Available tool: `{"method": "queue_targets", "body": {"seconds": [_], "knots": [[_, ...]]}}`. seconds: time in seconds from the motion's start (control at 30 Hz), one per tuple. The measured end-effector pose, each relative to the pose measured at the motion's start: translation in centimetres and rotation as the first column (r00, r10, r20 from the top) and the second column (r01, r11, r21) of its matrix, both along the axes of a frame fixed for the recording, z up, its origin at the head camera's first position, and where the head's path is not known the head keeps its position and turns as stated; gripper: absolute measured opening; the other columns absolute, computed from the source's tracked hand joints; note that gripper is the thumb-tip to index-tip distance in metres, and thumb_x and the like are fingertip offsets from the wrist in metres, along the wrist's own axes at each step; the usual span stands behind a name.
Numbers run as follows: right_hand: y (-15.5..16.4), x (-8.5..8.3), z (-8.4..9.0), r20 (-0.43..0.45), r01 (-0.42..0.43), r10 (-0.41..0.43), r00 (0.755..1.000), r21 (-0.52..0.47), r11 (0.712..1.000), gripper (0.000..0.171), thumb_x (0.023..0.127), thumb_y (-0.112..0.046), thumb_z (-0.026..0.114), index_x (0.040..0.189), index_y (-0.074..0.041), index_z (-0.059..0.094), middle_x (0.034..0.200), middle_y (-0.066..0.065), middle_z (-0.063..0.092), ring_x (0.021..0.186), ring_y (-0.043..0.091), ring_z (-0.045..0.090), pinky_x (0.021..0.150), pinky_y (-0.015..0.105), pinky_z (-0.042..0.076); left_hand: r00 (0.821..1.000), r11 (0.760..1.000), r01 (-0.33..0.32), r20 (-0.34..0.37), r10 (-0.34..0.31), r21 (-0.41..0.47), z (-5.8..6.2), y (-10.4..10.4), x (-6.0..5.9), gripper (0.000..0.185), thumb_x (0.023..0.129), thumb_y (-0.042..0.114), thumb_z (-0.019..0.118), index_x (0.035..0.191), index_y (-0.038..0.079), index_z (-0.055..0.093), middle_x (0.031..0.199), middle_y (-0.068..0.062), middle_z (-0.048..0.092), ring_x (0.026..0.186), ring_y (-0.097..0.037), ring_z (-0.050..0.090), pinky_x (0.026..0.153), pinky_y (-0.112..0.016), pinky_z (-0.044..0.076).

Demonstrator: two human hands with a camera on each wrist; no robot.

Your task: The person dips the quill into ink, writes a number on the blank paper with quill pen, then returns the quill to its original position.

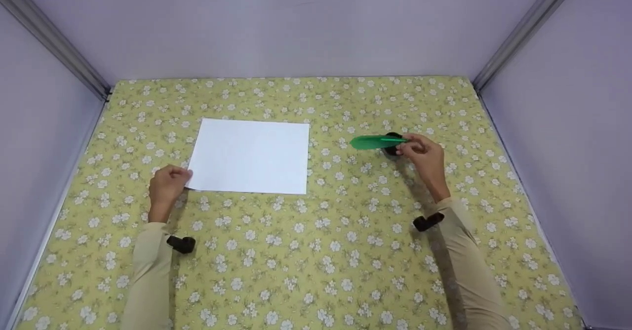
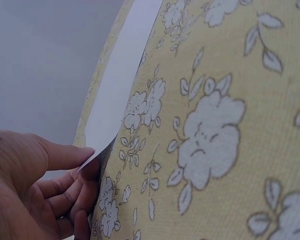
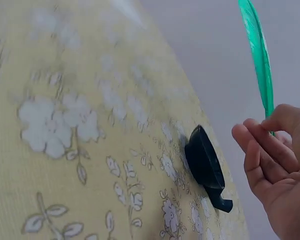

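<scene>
Pale lilac walls close in the work space on three sides, with metal rails running down the two far corners. We note a yellow cloth (image 1: 316,251) printed with small white flowers covering the whole table.

On the cloth, left of centre, lies a white sheet of paper (image 1: 251,155), flat but for its near left corner. Our left hand (image 1: 168,184) sits at that corner; in the left wrist view the thumb (image 2: 65,156) lies on top of the corner and the curled fingers come under it, so the corner is pinched and raised just off the cloth while the rest of the sheet (image 2: 121,80) stays down.

Well to the right of the paper, our right hand (image 1: 423,156) holds a green feather (image 1: 376,142) by its quill end. The vane points left, toward the paper, and hangs above the cloth without touching it. The right wrist view shows the fingers (image 3: 264,145) curled round the quill with the vane (image 3: 259,55) rising beyond them.

Directly under the feather and just beside the right hand stands a small black holder (image 1: 392,148), round and low, resting on the cloth. From the wrist we see its rim (image 3: 204,159) and a short lip at one side; the feather is clear of it.

Both forearms wear beige sleeves, each with a small black camera mount at the wrist (image 1: 181,244).
</scene>
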State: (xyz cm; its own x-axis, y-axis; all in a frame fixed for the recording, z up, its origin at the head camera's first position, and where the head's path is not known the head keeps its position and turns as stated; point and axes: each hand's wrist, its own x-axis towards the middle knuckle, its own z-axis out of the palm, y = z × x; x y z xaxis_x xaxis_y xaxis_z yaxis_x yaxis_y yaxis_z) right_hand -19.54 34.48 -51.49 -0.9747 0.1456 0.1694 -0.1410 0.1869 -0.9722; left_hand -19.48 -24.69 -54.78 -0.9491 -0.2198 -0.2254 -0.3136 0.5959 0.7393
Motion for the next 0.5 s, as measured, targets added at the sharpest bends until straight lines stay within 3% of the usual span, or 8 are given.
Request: {"method": "queue_targets", "body": {"seconds": [0.07,0.13,0.3,0.5], "knots": [[-0.36,0.05,0.15,-0.033,0.028,-0.024,0.999,0.101,0.994,0.029,0.099,0.003,0.068,0.124,0.016,0.066,0.104,0.036,0.072,0.092,0.040,0.074,0.077,0.021,0.061,1.000,1.000,0.002,0.003,-0.002,0.007,-0.05,-0.03,0.03,0.039,0.105,0.031,0.062,0.123,-0.003,0.069,0.114,-0.018,0.070,0.085,-0.016,0.061,0.075,-0.032,0.048],[-0.67,0.04,0.24,-0.076,0.059,-0.046,0.996,0.175,0.983,0.025,0.099,0.003,0.069,0.121,0.015,0.068,0.101,0.035,0.073,0.086,0.029,0.076,0.073,0.016,0.058,1.000,1.000,0.007,0.003,-0.007,0.012,-0.10,-0.04,0.05,0.040,0.106,0.032,0.062,0.124,-0.003,0.068,0.117,-0.020,0.069,0.087,-0.018,0.061,0.075,-0.033,0.048],[-1.02,-0.02,0.20,-0.154,0.110,-0.080,0.985,0.197,0.974,0.021,0.103,0.002,0.064,0.119,0.014,0.068,0.092,0.035,0.072,0.070,-0.002,0.066,0.063,0.015,0.054,1.000,1.000,0.021,0.005,-0.021,0.012,-0.24,-0.12,-0.03,0.040,0.106,0.032,0.061,0.124,-0.003,0.068,0.116,-0.019,0.069,0.087,-0.018,0.061,0.076,-0.032,0.048],[-0.71,-0.14,0.11,-0.182,0.136,-0.107,0.977,0.152,0.979,0.021,0.105,-0.004,0.063,0.115,0.013,0.071,0.091,0.034,0.069,0.069,0.003,0.060,0.063,0.017,0.047,1.000,1.000,0.016,0.002,-0.016,-0.002,-0.15,-0.18,-0.13,0.039,0.106,0.032,0.062,0.122,-0.003,0.068,0.108,-0.013,0.069,0.080,-0.012,0.058,0.074,-0.031,0.048]]}}
